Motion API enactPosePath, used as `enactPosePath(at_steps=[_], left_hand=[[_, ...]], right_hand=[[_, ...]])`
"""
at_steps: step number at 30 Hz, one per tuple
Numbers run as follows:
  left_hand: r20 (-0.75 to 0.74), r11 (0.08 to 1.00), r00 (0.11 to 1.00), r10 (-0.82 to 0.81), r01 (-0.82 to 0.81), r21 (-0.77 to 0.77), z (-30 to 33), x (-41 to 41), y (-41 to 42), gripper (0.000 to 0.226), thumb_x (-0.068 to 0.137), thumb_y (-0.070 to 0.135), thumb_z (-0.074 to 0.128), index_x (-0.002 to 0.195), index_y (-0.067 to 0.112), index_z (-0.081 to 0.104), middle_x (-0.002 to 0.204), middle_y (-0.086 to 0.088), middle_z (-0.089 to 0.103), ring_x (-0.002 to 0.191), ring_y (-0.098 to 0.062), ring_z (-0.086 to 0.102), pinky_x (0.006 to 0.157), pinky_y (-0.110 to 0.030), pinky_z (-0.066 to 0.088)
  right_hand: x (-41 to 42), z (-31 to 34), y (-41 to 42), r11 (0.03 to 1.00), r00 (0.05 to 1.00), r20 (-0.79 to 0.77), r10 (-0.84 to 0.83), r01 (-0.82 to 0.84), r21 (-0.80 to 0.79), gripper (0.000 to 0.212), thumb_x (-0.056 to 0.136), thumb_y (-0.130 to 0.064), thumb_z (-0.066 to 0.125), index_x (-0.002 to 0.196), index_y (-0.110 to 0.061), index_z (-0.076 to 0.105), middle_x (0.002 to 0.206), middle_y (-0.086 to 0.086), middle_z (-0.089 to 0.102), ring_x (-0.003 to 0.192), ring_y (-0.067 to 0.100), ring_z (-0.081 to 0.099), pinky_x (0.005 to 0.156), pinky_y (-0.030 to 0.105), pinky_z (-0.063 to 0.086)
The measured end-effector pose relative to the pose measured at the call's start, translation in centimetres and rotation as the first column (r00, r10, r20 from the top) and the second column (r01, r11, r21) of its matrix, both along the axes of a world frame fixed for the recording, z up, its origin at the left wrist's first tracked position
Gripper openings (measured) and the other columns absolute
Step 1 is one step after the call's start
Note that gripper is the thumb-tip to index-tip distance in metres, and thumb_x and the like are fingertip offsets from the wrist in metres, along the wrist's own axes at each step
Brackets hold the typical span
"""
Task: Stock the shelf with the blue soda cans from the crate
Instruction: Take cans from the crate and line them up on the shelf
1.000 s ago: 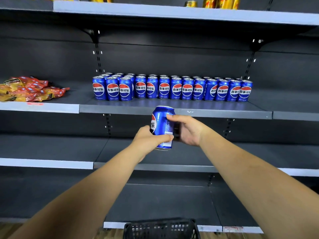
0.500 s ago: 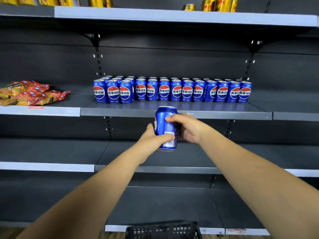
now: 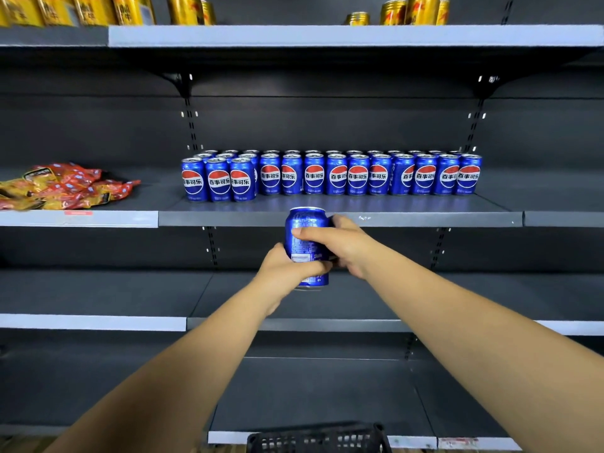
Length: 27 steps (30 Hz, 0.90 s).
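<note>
While the black plastic crate (image 3: 318, 438) sits lowest and nearest, only its perforated rim showing at the bottom edge, both bare forearms reach up and away from it toward the shelving. Between them stands the held can (image 3: 306, 248), upright, its long axis vertical, its glossy blue aluminium wall turned so that fine print and a barcode face the camera (the logo is on the far side, out of sight). The left hand (image 3: 284, 273) wraps the lower half from the left, thumb curled across the front; the right hand (image 3: 343, 245) closes on the upper half from the right, thumb laid over the label. Both grip it firmly, neither noticeably nearer the shelf than the other.

What the placing turns on: the can's top rim is level with the front lip of the middle shelf (image 3: 425, 219), so its base hangs well below the shelf surface, and it must rise before going forward. The open spot lies up and beyond, on bare grey metal in front of the stocked cans (image 3: 336, 174). Those stand in tidy rows, three at the left set a step forward; the held can lines up just right of them.

Farther left lie crinkled red-and-yellow snack bags (image 3: 62, 186). Highest and farthest stand gold cans (image 3: 415, 9).
</note>
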<state>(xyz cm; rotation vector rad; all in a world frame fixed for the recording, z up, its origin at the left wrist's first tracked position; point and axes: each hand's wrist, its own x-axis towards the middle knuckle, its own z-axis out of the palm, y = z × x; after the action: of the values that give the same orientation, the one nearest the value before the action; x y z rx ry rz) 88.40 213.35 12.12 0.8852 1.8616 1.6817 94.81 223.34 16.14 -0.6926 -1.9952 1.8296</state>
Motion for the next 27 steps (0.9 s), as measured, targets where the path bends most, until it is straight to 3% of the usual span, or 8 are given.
enactPosePath(at_steps=[4, 6, 8, 11, 15, 19, 23, 27], left_hand=[[0.134, 0.995, 0.989, -0.055, 0.043, 0.089, 0.2, -0.8, -0.4, 0.026, 0.079, 0.006, 0.071, 0.104, 0.013, 0.065, 0.091, -0.005, 0.072, 0.083, -0.019, 0.067, 0.082, -0.031, 0.053], [0.192, 0.988, 0.977, -0.097, 0.071, 0.137, 0.4, -0.9, -0.5, 0.024, 0.081, 0.004, 0.067, 0.104, 0.013, 0.065, 0.088, -0.004, 0.073, 0.081, -0.019, 0.068, 0.084, -0.036, 0.052], [0.241, 0.977, 0.957, -0.161, 0.12, 0.174, 0.7, -0.9, -0.7, 0.027, 0.078, 0.003, 0.068, 0.103, 0.012, 0.064, 0.082, -0.003, 0.074, 0.075, -0.016, 0.069, 0.075, -0.033, 0.055], [0.313, 0.965, 0.921, -0.231, 0.176, 0.194, 1.2, -0.5, -0.9, 0.051, 0.061, 0.012, 0.074, 0.11, 0.007, 0.061, 0.085, -0.006, 0.074, 0.073, -0.018, 0.07, 0.064, -0.032, 0.057], [0.342, 0.97, 0.916, -0.212, 0.156, 0.185, 0.8, 0.6, -0.5, 0.087, 0.046, 0.035, 0.082, 0.122, 0.004, 0.053, 0.093, -0.01, 0.073, 0.077, -0.022, 0.07, 0.067, -0.035, 0.057], [0.324, 0.984, 0.934, -0.149, 0.11, 0.137, 0.6, 1.7, 0.0, 0.081, 0.055, 0.038, 0.087, 0.121, 0.011, 0.049, 0.096, -0.006, 0.073, 0.081, -0.021, 0.071, 0.072, -0.037, 0.056], [0.178, 0.995, 0.98, -0.089, 0.094, -0.017, 0.6, 1.7, 0.2, 0.07, 0.065, 0.042, 0.081, 0.119, 0.018, 0.044, 0.112, 0.0, 0.065, 0.098, -0.016, 0.065, 0.081, -0.04, 0.054], [0.078, 0.991, 0.992, -0.099, 0.106, -0.083, 0.3, 2.2, 0.4, 0.045, 0.073, 0.027, 0.079, 0.112, 0.016, 0.057, 0.099, -0.001, 0.071, 0.089, -0.015, 0.066, 0.074, -0.029, 0.051]], right_hand=[[0.1, -0.2, 0.3, 0.999, 0.998, -0.044, 0.037, -0.038, -0.034, 0.057, 0.078, -0.025, 0.076, 0.125, -0.011, 0.048, 0.11, 0.008, 0.068, 0.098, 0.023, 0.067, 0.089, 0.041, 0.054], [0.1, -0.2, 0.3, 0.996, 0.997, -0.066, 0.05, -0.054, -0.065, 0.07, 0.077, -0.027, 0.077, 0.135, -0.013, 0.04, 0.116, 0.007, 0.066, 0.103, 0.023, 0.065, 0.094, 0.043, 0.051], [0.1, -0.1, 0.2, 0.989, 0.994, -0.091, 0.066, -0.077, -0.124, 0.072, 0.077, -0.024, 0.076, 0.137, -0.012, 0.037, 0.118, 0.01, 0.065, 0.1, 0.024, 0.066, 0.09, 0.044, 0.053], [0.2, 0.4, 0.2, 0.963, 0.987, -0.116, 0.11, -0.135, -0.234, 0.057, 0.078, -0.016, 0.073, 0.128, -0.004, 0.049, 0.107, 0.016, 0.069, 0.085, 0.027, 0.069, 0.072, 0.037, 0.058], [0.8, 0.5, 0.3, 0.969, 0.992, -0.087, 0.088, -0.106, -0.223, 0.047, 0.08, -0.02, 0.071, 0.121, -0.003, 0.056, 0.095, 0.014, 0.07, 0.073, 0.024, 0.069, 0.061, 0.031, 0.057], [1.4, 0.1, 0.2, 0.977, 0.992, -0.126, -0.01, -0.017, -0.214, 0.036, 0.08, -0.018, 0.072, 0.109, -0.009, 0.053, 0.09, 0.01, 0.068, 0.071, 0.022, 0.067, 0.06, 0.03, 0.056], [1.5, 0.0, 0.3, 0.985, 0.987, -0.145, -0.074, 0.049, -0.167, 0.045, 0.076, -0.017, 0.077, 0.109, -0.011, 0.047, 0.1, 0.011, 0.067, 0.078, 0.023, 0.068, 0.066, 0.035, 0.058], [1.7, 0.0, 0.3, 0.985, 0.984, -0.158, -0.083, 0.057, -0.164, 0.051, 0.072, -0.016, 0.081, 0.108, -0.012, 0.044, 0.097, 0.011, 0.067, 0.079, 0.025, 0.068, 0.071, 0.04, 0.058]])
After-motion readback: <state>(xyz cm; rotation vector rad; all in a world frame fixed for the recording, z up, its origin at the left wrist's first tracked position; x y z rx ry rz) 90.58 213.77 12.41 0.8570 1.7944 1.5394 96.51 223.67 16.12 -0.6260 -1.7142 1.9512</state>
